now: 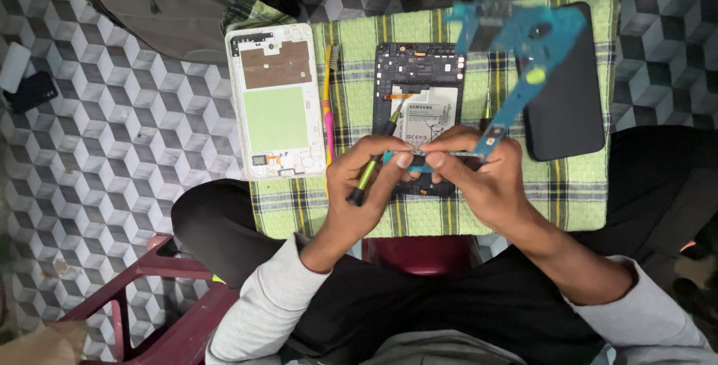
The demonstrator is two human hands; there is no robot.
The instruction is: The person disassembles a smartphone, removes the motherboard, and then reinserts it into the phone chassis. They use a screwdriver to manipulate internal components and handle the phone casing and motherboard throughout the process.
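Observation:
My left hand (366, 178) grips a green and black screwdriver (372, 161), its tip pointing up toward the opened black tablet body (419, 73) with a white battery (430, 114) inside. My right hand (482, 174) pinches the lower end of a blue circuit board (516, 51), which is raised above the cloth and tilts up to the right. The fingertips of both hands meet at the board's bottom edge, over the lower part of the tablet.
A green checked cloth (576, 200) covers a stand. On it lie a white back cover (275, 99) at the left, an orange-pink tool (327, 103) beside it, and a dark slab (568, 88) at the right. A maroon stool (149, 305) stands at the lower left. The floor is patterned tile.

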